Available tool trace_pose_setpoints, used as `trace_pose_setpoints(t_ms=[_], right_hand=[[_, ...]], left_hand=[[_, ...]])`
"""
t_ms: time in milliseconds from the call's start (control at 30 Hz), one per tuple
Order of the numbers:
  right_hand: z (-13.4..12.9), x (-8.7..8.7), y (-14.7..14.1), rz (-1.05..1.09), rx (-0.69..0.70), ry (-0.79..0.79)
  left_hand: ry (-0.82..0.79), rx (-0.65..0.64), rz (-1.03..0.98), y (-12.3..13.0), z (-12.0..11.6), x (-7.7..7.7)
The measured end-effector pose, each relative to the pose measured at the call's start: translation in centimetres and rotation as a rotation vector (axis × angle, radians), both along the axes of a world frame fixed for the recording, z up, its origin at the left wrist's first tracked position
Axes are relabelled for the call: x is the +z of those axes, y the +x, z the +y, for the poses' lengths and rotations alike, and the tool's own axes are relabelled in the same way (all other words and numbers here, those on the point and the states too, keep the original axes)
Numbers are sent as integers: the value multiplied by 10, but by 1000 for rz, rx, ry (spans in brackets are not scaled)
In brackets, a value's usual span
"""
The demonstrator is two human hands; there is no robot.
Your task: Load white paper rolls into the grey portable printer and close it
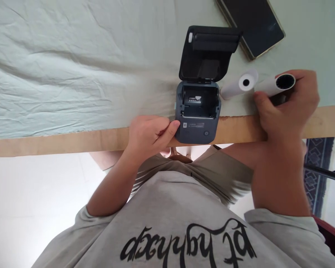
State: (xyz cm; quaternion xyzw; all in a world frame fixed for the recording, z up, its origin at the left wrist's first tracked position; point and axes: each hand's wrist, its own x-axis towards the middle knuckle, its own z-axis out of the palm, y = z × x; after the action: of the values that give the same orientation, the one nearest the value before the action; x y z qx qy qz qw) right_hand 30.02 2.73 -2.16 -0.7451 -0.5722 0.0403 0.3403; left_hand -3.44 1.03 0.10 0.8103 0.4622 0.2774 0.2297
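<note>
A dark label printer [195,128] lies at the table's front edge, its black lid [208,61] raised and an open bay showing inside. My left hand [152,136] is closed at the printer's left side, thumb against the casing; its curled fingers hold nothing else I can see. To the right, my right hand [289,108] grips a white paper roll [270,87] with a wide dark hollow end, thumb on one side and fingers around the other. Between that roll and the printer stands another white paper roll [237,87], with a small dark core hole and a loose outer flap.
A dark phone [257,28] with a light-edged case lies beyond the printer's lid at the back right. Pale green cloth [86,67] with wrinkles covers the table, and the bare wooden edge [58,143] runs along the front. My lap is just below that edge.
</note>
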Motion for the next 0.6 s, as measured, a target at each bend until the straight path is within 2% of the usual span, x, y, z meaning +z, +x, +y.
trace_pose_setpoints(t_ms=[200,467,533,600], right_hand=[[-1,4,-3,-8,-30,-8],[-5,-2,-2,80,96,52],[-5,0,0,79,124,140],[-8,6,0,-32,38,345]], left_hand=[[-24,4,25,-1,1,-1],[19,-76,-49,-4,6,2],[29,-83,-57,-4,7,2],[22,-83,-56,-4,6,2]])
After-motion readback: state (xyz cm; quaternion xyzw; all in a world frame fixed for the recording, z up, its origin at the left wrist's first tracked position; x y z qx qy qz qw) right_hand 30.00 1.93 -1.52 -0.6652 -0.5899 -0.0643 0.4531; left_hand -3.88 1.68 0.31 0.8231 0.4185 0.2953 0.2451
